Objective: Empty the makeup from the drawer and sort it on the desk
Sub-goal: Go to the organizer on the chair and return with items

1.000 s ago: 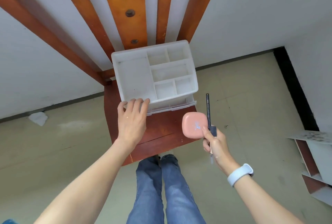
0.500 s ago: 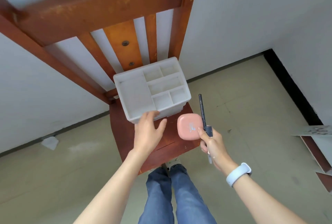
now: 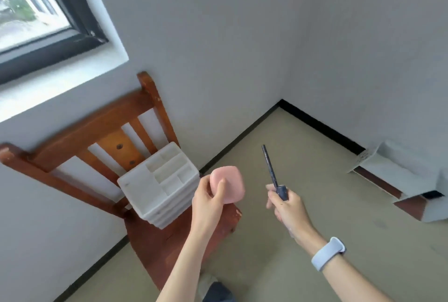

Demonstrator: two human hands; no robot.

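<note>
A white plastic drawer organiser (image 3: 160,184) with bare top compartments stands on the seat of a wooden chair (image 3: 169,238). My left hand (image 3: 208,201) holds a pink rounded compact (image 3: 230,184) in the air just right of the organiser. My right hand (image 3: 288,207) is closed around the base of a thin dark makeup pencil (image 3: 270,168), which points up and slightly left. The two hands are apart, with floor between them.
The chair's slatted back (image 3: 97,127) leans against a white wall under a dark-framed window (image 3: 72,8). A low white and brown shelf piece (image 3: 412,185) lies on the floor at the right, near the room's corner. Beige floor (image 3: 315,151) spreads beyond my hands.
The pink compact passed from my right hand into my left hand, which left the organiser's front. The view swung up and back, bringing the window and room corner into sight.
</note>
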